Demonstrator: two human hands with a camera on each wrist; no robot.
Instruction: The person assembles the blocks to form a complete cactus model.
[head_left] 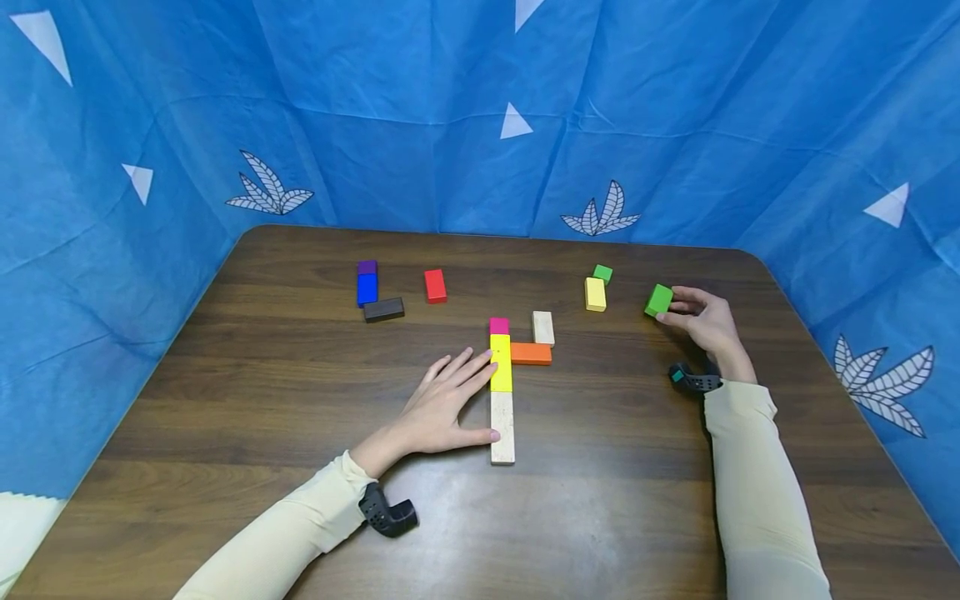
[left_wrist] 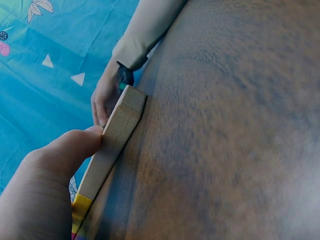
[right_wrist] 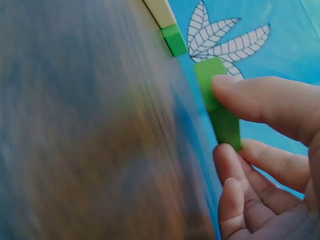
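On the right of the table, my right hand pinches a bright green block between thumb and fingers; the right wrist view shows the thumb on one face of this green block. My left hand lies spread beside a row of blocks, fingers fairly straight. Its fingertips touch the yellow block and its thumb tip touches the long whitish wooden block. A pink block caps the row's far end. An orange block sticks out to the right, with a small whitish block behind it.
Behind the row at left are a purple block, a blue block, a black block and a red block. A pale yellow block and small green block stand right of centre. Blue cloth hangs beyond the table.
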